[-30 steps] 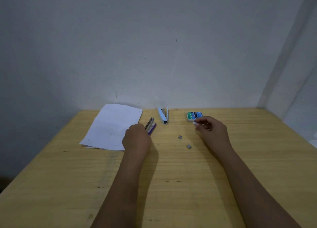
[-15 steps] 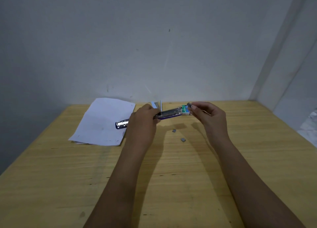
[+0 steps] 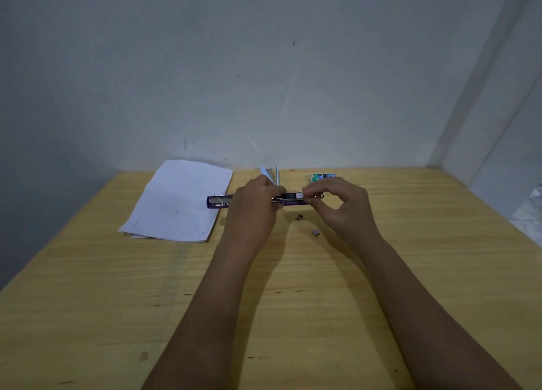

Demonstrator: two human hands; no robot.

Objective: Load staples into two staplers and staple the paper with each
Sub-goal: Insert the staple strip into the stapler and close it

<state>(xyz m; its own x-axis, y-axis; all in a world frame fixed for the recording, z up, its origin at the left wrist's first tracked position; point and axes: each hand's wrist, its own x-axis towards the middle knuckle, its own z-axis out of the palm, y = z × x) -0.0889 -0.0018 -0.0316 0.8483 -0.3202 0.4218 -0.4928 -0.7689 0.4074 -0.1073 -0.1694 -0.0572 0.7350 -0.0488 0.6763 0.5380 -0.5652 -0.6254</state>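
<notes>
One open purple stapler (image 3: pixel 218 202) in left hand (image 3: pixel 252 210) (right hand (image 3: pixel 340 207) pinches staples (image 3: pixel 302 195))

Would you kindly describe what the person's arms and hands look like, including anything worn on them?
The left forearm and right forearm are bare, with no sleeves in view. The left hand and right hand wear no gloves, and no watch, bracelet or ring shows on the wrists or the visible fingers.
</notes>
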